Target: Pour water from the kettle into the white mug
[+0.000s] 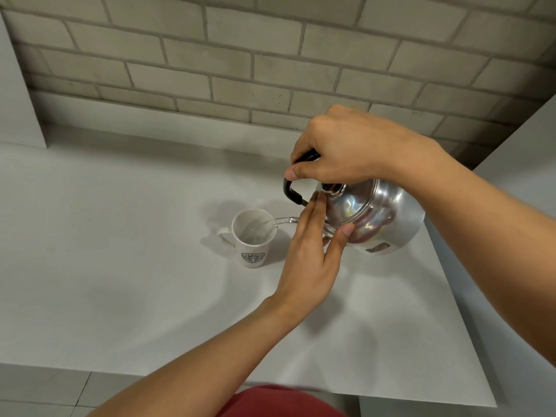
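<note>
A shiny steel kettle (379, 218) is tilted to the left above the white counter (120, 236). My right hand (346, 149) is closed around its black handle (290, 191). My left hand (313, 251) lies flat against the kettle's lid and front, fingers on the lid, thumb under the body. A clear stream of water (278, 221) runs from the spout, hidden behind my left hand, into the white mug (254, 236). The mug stands upright left of the kettle, with a green round logo on its side and its handle pointing left. Water shows inside it.
A grey brick wall (240, 55) rises behind the counter. A white side panel (18, 100) stands at the far left and another (526, 161) at the right. The counter's front edge (210, 377) runs just above my red clothing (279, 401).
</note>
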Demonstrator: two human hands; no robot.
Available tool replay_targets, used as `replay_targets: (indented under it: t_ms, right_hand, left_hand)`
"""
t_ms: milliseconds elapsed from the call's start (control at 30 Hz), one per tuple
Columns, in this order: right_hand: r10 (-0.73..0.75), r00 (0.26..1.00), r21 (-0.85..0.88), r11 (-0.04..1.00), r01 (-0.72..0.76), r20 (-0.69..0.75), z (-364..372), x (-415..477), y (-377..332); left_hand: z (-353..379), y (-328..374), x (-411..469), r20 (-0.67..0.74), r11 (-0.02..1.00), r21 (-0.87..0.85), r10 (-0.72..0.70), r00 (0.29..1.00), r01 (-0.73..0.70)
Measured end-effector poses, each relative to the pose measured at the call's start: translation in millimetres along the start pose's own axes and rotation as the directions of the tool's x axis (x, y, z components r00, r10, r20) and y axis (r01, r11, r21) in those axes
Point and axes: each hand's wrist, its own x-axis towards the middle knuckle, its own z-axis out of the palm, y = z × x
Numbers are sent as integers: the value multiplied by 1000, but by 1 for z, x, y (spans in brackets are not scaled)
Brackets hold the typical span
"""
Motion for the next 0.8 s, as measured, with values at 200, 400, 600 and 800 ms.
replay_targets:
  t_ms: [200,400,600,800]
  right_hand:
    - [-10,1000,-17,1000,10,6,-2,3,-2]
    - [-7,1000,-28,1000,8,15,-3,4,-4]
    - [0,1000,-33,999,0,20,-4,4,-5]
    - [13,999,-37,999,-12,30,-5,5,-8]
  left_hand:
    - [-2,1,0,-15,1000,10,2,1000,-2]
    - [-1,2,-1,-32,1000,-19,7,999,-7]
    - [-1,1,-1,-39,999,-27,17,999,-18]
    - [-2,3,-2,-40,1000,-28,14,999,-15]
